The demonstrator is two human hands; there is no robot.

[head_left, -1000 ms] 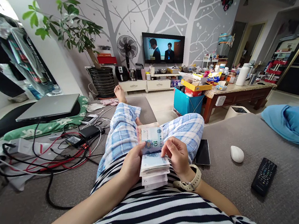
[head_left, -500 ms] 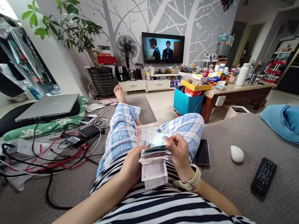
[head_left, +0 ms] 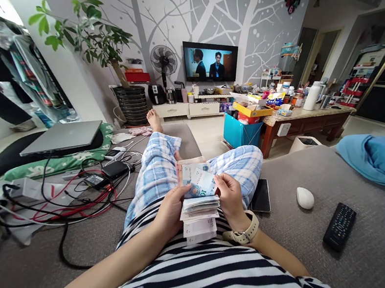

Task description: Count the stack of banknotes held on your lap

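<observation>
A bundle of banknotes point(head_left: 201, 206) is folded over in my hands above my lap, its lower ends hanging toward my striped shirt. My left hand point(head_left: 171, 210) is closed on the bundle, the thumb lying along its left edge. At the upper right, my right hand point(head_left: 231, 195) pinches the corner of a blue banknote point(head_left: 200, 185) that lies face up at the top. Pinkish notes show beyond the blue one. A wristwatch point(head_left: 249, 228) is on my right wrist. The fingers beneath the notes are hidden.
Right of my leg, a phone point(head_left: 262, 196), a white mouse point(head_left: 304, 198) and a remote control point(head_left: 340, 226) lie on the grey sofa. To my left are tangled cables point(head_left: 66, 201) and a laptop point(head_left: 63, 136) on a green cushion. A cluttered table point(head_left: 309, 116) stands ahead.
The upper notes have folded open, so more of the blue banknote's face shows. My right hand has shifted slightly to the right; the left stays almost in place.
</observation>
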